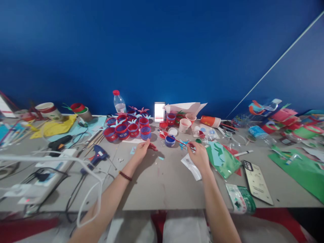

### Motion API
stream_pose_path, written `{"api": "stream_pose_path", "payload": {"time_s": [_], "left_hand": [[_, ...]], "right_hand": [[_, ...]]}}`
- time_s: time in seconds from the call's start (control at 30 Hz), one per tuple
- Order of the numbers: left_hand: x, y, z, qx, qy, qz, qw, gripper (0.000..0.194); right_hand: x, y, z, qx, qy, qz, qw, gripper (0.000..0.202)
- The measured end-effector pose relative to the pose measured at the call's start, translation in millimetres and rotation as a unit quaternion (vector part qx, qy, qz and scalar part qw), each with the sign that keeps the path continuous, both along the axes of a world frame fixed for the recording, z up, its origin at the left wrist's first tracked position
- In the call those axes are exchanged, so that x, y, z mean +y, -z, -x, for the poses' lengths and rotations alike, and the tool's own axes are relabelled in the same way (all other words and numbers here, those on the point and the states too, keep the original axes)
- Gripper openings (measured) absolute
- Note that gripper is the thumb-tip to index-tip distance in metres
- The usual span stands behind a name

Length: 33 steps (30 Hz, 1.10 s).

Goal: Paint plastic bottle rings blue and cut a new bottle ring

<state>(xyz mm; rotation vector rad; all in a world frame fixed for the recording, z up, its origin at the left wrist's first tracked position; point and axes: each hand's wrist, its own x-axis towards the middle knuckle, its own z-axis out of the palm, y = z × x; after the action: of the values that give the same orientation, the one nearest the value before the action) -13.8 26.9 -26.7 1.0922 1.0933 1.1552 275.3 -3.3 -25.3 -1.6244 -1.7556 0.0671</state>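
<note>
My right hand (198, 156) pinches a thin red paintbrush (182, 143). The brush slants left, its far end at a small jar of blue paint (170, 141). My left hand (143, 151) is just in front of a blue-painted paper cup (145, 133), thumb up and fingers stretched to the right; whether it touches the cup I cannot tell. Behind it stand several red and blue cups (122, 131) with googly eyes and paper leaves. Red paint in an uncapped jar (163, 126) is beyond the blue one, with a white lid (173, 131) alongside.
Left are a blue glue gun (97, 156), a power strip (48, 179) and loose cables. A water bottle (119, 103) stands against the blue wall. To the right lie green sheets (224, 162), a phone (257, 184), a green packet (240, 199) and stacked orange cups (210, 121).
</note>
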Motion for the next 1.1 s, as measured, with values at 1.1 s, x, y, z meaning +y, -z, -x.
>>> {"api": "stream_pose_path", "payload": {"time_s": [1.1], "left_hand": [[-64.9,-92.8,-31.8,-0.329,0.227,0.092,0.912,0.072]], "right_hand": [[-41.7,-54.0,54.3,0.073,-0.146,-0.152,0.975,0.04]]}}
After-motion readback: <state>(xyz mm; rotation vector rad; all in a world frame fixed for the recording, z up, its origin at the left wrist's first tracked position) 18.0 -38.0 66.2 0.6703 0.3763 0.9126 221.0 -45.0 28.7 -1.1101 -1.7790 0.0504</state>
